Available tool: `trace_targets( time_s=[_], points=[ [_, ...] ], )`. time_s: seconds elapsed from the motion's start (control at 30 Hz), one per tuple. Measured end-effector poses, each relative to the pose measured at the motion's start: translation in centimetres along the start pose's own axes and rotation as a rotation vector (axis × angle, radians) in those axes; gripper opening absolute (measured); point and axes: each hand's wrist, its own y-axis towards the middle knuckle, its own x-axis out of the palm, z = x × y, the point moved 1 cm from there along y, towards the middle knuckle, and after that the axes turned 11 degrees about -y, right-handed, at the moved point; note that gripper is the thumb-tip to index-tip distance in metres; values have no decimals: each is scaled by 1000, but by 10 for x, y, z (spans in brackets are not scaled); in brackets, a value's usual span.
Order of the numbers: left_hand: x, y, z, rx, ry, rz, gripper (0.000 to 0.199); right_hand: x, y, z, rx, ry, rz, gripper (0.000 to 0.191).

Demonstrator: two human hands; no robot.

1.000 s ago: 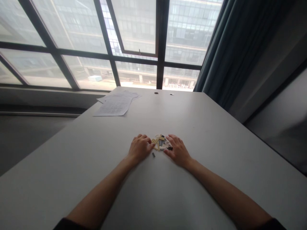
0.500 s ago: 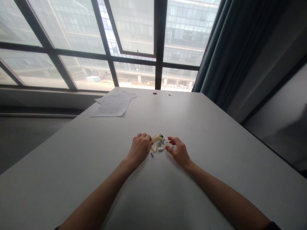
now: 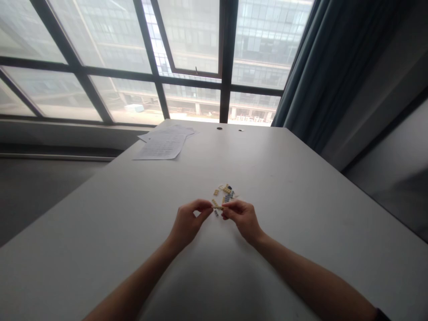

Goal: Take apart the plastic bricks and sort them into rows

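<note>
Between my two hands is a small yellow piece (image 3: 218,207), pinched at its left end by the thumb and finger of my left hand (image 3: 192,218). The fingers of my right hand (image 3: 242,217) are closed round its right end. Just beyond them lies a loose group of small building pieces: yellow ones (image 3: 216,192), grey-blue ones (image 3: 228,196) and a dark one (image 3: 229,188). A small grey piece (image 3: 216,214) rests on the table just below the held piece. My right fingers hide part of the group.
The white table (image 3: 187,178) stretches away to a large window. Printed sheets of paper (image 3: 163,145) lie at its far left, and two small holes (image 3: 219,128) show near the far edge. A dark curtain (image 3: 310,67) hangs at the right.
Both hands have come closer together and nearer to me, away from the group. The yellow piece is now held between them. The view has shifted slightly.
</note>
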Motion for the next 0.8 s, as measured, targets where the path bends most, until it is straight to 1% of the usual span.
trace_targets(
  time_s=[0.13,0.23,0.33,0.43,0.5,0.53,0.6,0.7,0.73,0.8],
  points=[
    [1,-3,0,14,-80,-5,14,-6,-1,-1,-224,-182,54,11],
    [2,-5,2,89,-86,0,10,-10,-2,-4,-374,-317,67,7],
    [3,-7,5,213,-40,-12,3,-11,-4,-7,-464,-411,89,6],
    [3,-9,9,294,9,1,2,-10,-7,-9,-490,-456,121,6],
    [3,-10,11,322,18,10,2,-9,-8,-10,-445,-443,115,4],
    [3,-10,11,332,22,15,3,-7,-9,-9,-391,-410,101,2],
    [3,-11,11,346,43,24,8,-2,-10,-7,-215,-267,32,9],
    [3,-10,10,360,111,-3,22,7,-12,-2,82,31,-126,27],
    [3,-10,10,363,132,-28,26,10,-13,-1,157,105,-162,31],
    [1,-9,10,366,161,-86,31,14,-14,2,252,194,-182,35]
  ],
)
